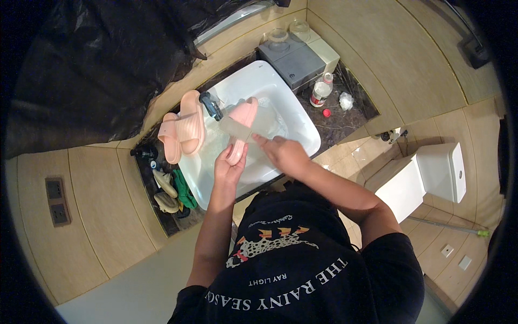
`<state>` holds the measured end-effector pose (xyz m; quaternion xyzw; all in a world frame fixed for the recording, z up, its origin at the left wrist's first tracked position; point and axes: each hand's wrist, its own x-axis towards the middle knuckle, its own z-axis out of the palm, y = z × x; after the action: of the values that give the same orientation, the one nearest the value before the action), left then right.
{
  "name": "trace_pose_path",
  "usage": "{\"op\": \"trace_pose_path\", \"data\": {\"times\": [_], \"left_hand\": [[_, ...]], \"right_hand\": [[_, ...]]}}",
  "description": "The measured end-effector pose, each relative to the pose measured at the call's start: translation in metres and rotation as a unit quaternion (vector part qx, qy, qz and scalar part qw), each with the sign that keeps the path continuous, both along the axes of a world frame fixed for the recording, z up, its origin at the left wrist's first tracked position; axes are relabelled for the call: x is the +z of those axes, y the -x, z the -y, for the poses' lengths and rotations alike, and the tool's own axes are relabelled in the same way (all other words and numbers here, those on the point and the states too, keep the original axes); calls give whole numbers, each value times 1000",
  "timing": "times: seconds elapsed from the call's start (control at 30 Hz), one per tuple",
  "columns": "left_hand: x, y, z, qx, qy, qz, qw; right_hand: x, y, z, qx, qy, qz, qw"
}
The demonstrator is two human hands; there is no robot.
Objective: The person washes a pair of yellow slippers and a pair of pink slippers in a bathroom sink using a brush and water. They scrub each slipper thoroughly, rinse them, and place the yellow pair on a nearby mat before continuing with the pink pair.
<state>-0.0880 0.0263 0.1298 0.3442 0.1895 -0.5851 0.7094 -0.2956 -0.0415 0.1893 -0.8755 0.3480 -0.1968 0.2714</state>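
Observation:
Over the white sink (305, 127), my left hand (231, 166) is closed round the near end of a pink slipper (244, 112). The slipper's far end points towards the back of the basin. A flat, pale grey piece (236, 129) lies across the slipper's middle; its kind I cannot make out. My right hand (285, 155) is closed beside it, fingertips pinched at the piece's right edge. Below them, cloudy water with some foam (264, 102) shows in the basin. Two more pink slippers, one outer (170, 141) and one inner (190, 125), rest on the sink's left rim.
A dark faucet (210, 106) rises at the back rim. To the right stand a grey box (299, 63), a bottle (321, 92), a red cap (327, 113) and crumpled white tissue (346, 100). Green cloth (184, 190) lies at left. A toilet (421, 175) stands far right.

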Motion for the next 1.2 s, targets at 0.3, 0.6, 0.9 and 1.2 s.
{"op": "trace_pose_path", "data": {"times": [0.3, 0.6, 0.9, 1.2], "left_hand": [[4, -7, -2, -57, 158, -220, 961], [15, -14, -2, -90, 108, -199, 970], [0, -43, 4, -87, 80, -166, 979], [25, -60, -6, -208, 37, -84, 974]], "right_hand": [[-18, -5, 21, -92, 24, 98, 991], [-13, 14, 56, -130, 44, 14, 990], [3, 16, 30, 14, 58, 13, 998], [11, 50, 76, 151, 166, 2, 974]]}}
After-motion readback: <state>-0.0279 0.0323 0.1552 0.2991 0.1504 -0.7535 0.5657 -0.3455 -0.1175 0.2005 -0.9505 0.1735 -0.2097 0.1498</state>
